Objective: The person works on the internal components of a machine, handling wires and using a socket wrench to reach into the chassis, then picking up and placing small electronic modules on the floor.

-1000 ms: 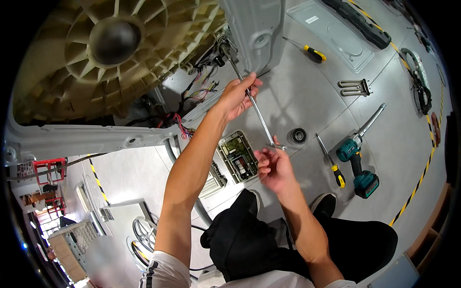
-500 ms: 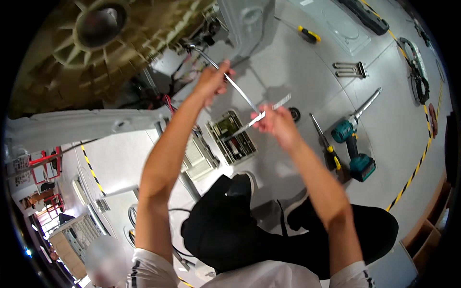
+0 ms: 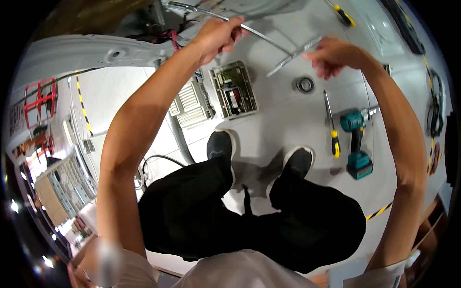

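Note:
A long chrome T-handle wrench (image 3: 266, 38) slants across the top of the view. My left hand (image 3: 217, 39) is closed around its shaft, partway along. At the right end, my right hand (image 3: 333, 55) is at the upper end of the crossbar, fingers curled and thumb against the bar; slight blur hides the exact grip. The shaft's far end reaches the machine's exposed underside, where red wires (image 3: 174, 39) show beside a pale metal frame edge (image 3: 115, 54). What that end touches cannot be made out.
On the floor lie an opened plastic box with electrical parts (image 3: 235, 91), a vented white part (image 3: 193, 103), a dark ring (image 3: 305, 85), a yellow-black screwdriver (image 3: 333, 137) and a teal cordless driver (image 3: 356, 125). Another screwdriver (image 3: 345, 16) lies farther off. My shoes (image 3: 297, 163) are close by.
My right hand has shifted from the wrench's junction to the crossbar's upper end. The crossbar looks turned slightly. My view has tilted downward, so the tub is mostly out of sight.

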The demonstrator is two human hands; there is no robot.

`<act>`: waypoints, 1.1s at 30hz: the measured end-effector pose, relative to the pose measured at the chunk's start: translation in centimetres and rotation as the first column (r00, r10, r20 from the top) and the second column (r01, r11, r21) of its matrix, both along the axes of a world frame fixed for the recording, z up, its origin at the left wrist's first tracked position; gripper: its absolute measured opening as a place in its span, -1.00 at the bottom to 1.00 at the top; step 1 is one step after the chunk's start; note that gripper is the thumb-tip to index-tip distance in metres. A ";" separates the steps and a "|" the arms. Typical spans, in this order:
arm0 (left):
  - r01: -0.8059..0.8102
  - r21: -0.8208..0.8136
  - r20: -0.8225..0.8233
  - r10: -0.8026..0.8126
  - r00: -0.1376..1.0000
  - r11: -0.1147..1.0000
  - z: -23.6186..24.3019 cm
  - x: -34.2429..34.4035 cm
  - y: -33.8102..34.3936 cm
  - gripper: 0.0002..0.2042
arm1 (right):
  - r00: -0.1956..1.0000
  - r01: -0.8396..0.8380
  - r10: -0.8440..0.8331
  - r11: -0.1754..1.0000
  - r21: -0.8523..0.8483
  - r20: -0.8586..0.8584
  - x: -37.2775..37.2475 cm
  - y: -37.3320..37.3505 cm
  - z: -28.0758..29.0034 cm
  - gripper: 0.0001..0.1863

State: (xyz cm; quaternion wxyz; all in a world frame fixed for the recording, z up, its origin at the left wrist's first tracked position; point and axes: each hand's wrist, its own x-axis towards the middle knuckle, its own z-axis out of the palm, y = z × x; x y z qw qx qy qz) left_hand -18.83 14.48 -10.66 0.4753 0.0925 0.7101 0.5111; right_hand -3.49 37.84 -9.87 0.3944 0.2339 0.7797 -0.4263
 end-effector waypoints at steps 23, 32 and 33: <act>0.101 -0.395 -0.662 -0.359 0.658 0.913 19.6 12.4 -14.6 -0.81 | 0.355 0.625 -0.931 0.172 -0.762 0.081 -20.1 -10.8 -1.5 -0.62; 0.198 -0.483 -0.591 -0.484 0.645 0.853 20.2 14.1 -15.0 -0.81 | -0.039 0.752 -0.979 -0.162 -0.639 0.202 -24.4 -7.8 -4.0 -0.52; 0.199 -0.488 -0.589 -0.489 0.643 0.850 20.1 14.2 -15.1 -0.81 | -0.029 0.758 -0.982 -0.144 -0.636 0.188 -24.8 -7.8 -3.9 -0.51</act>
